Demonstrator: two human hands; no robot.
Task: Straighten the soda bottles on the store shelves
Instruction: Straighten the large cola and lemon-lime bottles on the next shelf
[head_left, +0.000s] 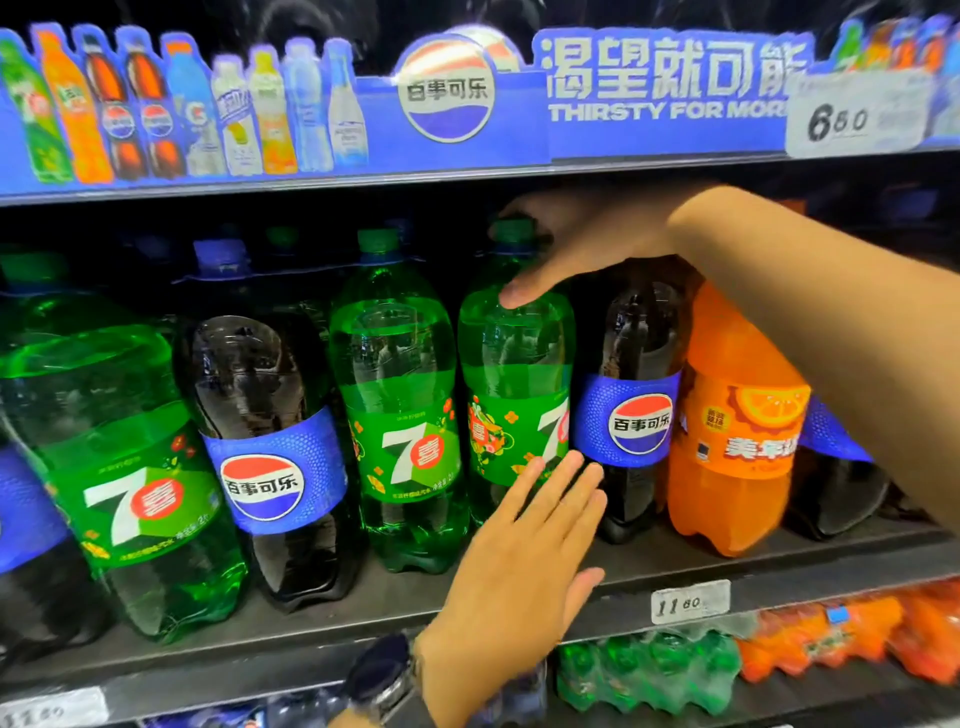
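Large soda bottles stand in a row on the dark shelf (623, 566). My right hand (582, 244) grips the neck and shoulder of a green 7-Up bottle (511, 374), whose label is turned off to the right. My left hand (524, 561) lies flat and open against that bottle's lower front. To its left stand another green 7-Up bottle (400, 395) and a Pepsi bottle (270, 447). To its right stand a Pepsi bottle (631, 395) and an orange soda bottle (727, 431) that leans to the left.
A big green 7-Up bottle (119, 457) leans at the far left. A blue Pepsi banner (467, 104) runs along the shelf above. Price tags (688, 600) sit on the shelf edge. Shrink-wrapped green and orange bottle packs (727, 665) fill the shelf below.
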